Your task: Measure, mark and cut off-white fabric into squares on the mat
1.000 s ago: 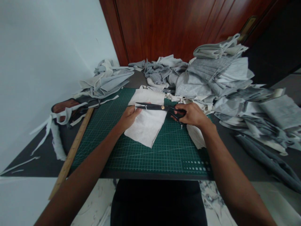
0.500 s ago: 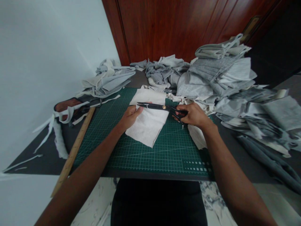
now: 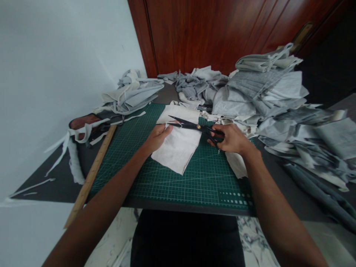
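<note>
A white piece of fabric (image 3: 175,152) lies over the green cutting mat (image 3: 167,189), partly lifted at its left edge. My left hand (image 3: 158,138) pinches that edge between thumb and fingers. My right hand (image 3: 232,139) grips the handles of black scissors (image 3: 189,125), whose blades point left across the fabric. The blades are parted, with the lower one close to my left fingertips and a thin white strip curling beside it. Another white fabric piece (image 3: 236,165) lies partly under my right hand and forearm.
A wooden ruler (image 3: 93,172) lies along the mat's left side. Grey and white cloth is heaped at the back left (image 3: 133,94), at the back middle (image 3: 191,87) and high on the right (image 3: 258,85). Loose strips (image 3: 75,163) lie at the far left near the wall.
The scissor blades have parted, having been nearly closed before. A small strip now curls up by the lower blade. The whole view has shifted slightly.
</note>
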`<action>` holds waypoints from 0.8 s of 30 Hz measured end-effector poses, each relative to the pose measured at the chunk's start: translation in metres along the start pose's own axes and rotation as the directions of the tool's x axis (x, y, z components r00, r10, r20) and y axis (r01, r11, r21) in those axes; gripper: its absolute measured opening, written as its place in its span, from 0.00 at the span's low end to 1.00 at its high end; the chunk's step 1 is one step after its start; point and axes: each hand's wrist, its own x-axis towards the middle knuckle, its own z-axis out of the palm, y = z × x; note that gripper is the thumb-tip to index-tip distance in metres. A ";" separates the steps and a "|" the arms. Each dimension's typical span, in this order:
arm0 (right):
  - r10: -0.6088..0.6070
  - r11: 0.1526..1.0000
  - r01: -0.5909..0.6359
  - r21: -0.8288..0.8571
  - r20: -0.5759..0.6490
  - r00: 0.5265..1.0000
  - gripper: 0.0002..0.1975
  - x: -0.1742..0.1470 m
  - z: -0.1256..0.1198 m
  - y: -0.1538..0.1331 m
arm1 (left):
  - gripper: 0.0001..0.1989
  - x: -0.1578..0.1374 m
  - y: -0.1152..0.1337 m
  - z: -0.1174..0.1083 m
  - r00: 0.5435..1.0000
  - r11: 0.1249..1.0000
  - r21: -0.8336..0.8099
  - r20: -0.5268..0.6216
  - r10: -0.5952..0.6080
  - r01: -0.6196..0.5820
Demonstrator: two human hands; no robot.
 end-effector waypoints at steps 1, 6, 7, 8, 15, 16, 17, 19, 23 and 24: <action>0.005 1.000 -0.005 0.002 0.008 1.000 0.11 0.000 0.000 -0.001 | 0.28 0.000 0.000 0.000 1.000 1.000 -0.002 0.010 0.003 -0.003; 0.012 0.999 -0.013 0.032 0.048 0.999 0.11 0.001 0.001 -0.001 | 0.22 0.000 -0.001 0.000 0.997 0.998 -0.033 0.062 0.046 -0.044; 0.005 0.999 -0.007 0.035 0.049 0.999 0.12 0.001 0.001 -0.001 | 0.20 0.000 -0.001 0.000 0.997 0.998 -0.038 0.062 0.050 -0.047; -0.004 0.999 0.002 0.037 0.049 0.999 0.12 0.002 0.001 -0.001 | 0.18 0.000 -0.002 0.000 0.997 0.998 -0.041 0.062 0.044 -0.042; -0.056 0.997 0.055 0.049 0.029 0.998 0.14 0.003 0.003 0.002 | 0.12 -0.001 -0.009 -0.001 0.999 0.999 0.041 0.043 0.001 -0.003; -0.065 0.997 0.064 0.052 0.023 0.998 0.14 0.004 0.003 0.003 | 0.11 -0.001 -0.010 -0.002 0.999 0.998 0.065 0.034 -0.010 0.008; -0.075 0.996 0.074 0.055 0.019 0.997 0.14 0.004 0.003 0.003 | 0.11 -0.002 -0.011 -0.002 0.999 0.996 0.087 0.026 -0.022 0.020; -0.092 0.994 0.091 0.062 0.017 0.996 0.14 0.004 0.004 0.004 | 0.11 -0.002 -0.013 -0.002 0.999 0.992 0.121 0.013 -0.034 0.032; -0.098 0.991 0.095 0.095 0.027 0.995 0.13 0.004 0.005 0.004 | 0.14 0.000 -0.013 -0.002 1.000 0.987 0.159 0.018 0.015 -0.018; -0.098 0.990 0.095 0.105 0.027 0.995 0.13 0.004 0.005 0.004 | 0.14 0.000 -0.012 -0.002 0.999 0.985 0.168 0.023 0.026 -0.029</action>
